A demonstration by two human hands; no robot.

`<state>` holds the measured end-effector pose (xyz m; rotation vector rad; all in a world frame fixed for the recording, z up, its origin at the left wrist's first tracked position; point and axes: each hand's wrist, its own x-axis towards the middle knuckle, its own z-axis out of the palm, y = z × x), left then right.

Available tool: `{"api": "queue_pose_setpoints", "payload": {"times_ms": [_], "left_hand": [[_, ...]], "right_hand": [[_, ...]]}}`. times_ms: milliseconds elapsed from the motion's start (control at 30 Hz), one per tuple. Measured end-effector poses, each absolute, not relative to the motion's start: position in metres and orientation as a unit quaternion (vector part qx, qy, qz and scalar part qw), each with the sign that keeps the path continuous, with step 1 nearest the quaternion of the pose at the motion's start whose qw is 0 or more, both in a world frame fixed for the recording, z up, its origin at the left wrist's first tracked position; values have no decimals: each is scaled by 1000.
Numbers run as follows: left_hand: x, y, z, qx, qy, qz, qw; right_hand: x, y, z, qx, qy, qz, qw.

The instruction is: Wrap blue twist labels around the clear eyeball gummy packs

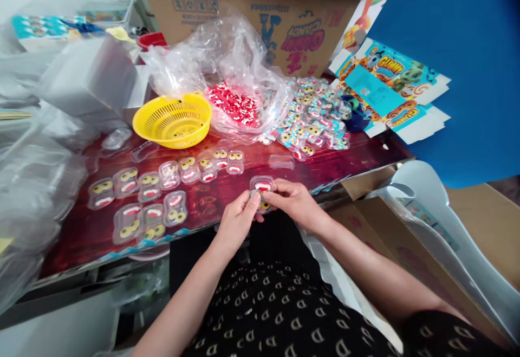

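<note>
Between my two hands, just over the table's front edge, is a small clear plastic candy pack (262, 186) with a red-and-white mouth piece and yellow eye pieces inside. My left hand (240, 213) pinches its left side, the thumb on top. My right hand (296, 201) grips the other side, its thumb near the middle of the pack. My fingers partly cover the lower half. Left of my hands, clear candy trays (150, 186) filled with yellow eyes and red mouths lie in two rows. An unfilled clear tray piece (281, 161) lies just behind the pack.
A yellow basket (174, 121) stands behind the rows. Beside it, a plastic bag (268, 97) holds many red-and-white gummies. Finished packs (312, 113) are heaped at right, near flattened printed boxes (382, 86). Stacked clear plastic (32, 183) fills the left side; a large carton (227, 26) stands behind.
</note>
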<state>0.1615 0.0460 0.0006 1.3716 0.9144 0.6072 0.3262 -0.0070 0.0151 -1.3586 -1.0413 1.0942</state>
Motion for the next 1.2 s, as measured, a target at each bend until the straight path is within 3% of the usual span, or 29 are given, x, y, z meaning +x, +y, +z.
{"api": "queue_pose_setpoints", "payload": {"times_ms": [100, 300, 433, 600, 733, 933, 1200], "left_hand": [[167, 53, 1, 575, 406, 293, 647], [166, 63, -4, 509, 429, 334, 667], [164, 63, -10, 513, 431, 341, 659], [163, 64, -12, 536, 423, 329, 652], [163, 64, -12, 539, 424, 329, 649], [162, 63, -13, 530, 419, 334, 658], [163, 66, -15, 526, 416, 322, 668]], "right_hand": [[369, 15, 28, -608, -397, 445, 524], [484, 109, 72, -642, -296, 298, 641], [514, 119, 65, -775, -329, 197, 502], [501, 81, 32, -854, -485, 118, 149], [489, 79, 30, -865, -493, 91, 26], [485, 93, 34, -865, -491, 79, -69], [499, 83, 28, -849, -520, 82, -44]]}}
